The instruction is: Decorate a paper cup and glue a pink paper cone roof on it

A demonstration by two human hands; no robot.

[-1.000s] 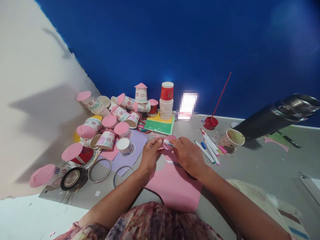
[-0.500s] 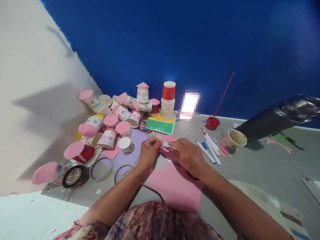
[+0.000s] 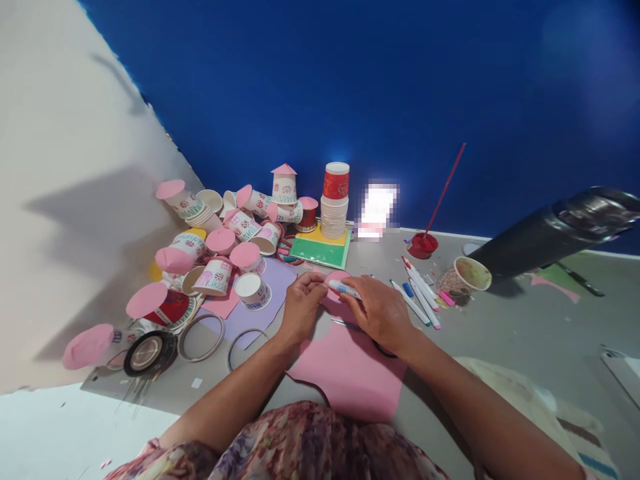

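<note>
Held in my right hand [image 3: 383,313] is a white glue stick [image 3: 343,288] with blue print, its tip pointing left over a pink paper circle [image 3: 336,277]. The fingers of my left hand [image 3: 304,303] are pinched at the circle's left edge. Below the hands lies a larger pink paper sheet [image 3: 355,380] with a curved cut edge. Scissors [image 3: 345,324] rest on it, their handles partly covered by my right hand. Left of my left hand, a white paper cup [image 3: 253,291] with drawn marks stands on purple paper [image 3: 280,280].
Paper cups with pink tops [image 3: 213,273] crowd the left side. A tall cup stack [image 3: 335,217] stands on a green and yellow packet [image 3: 320,253]. Rightward are markers [image 3: 423,293], a stained cup [image 3: 465,277], a red pot [image 3: 423,246] and a dark flask [image 3: 540,233]. Tape rolls [image 3: 150,353] lie front left.
The glue stick has shifted slightly on the pink circle and more of its print shows. Both hands stay in nearly the same place.
</note>
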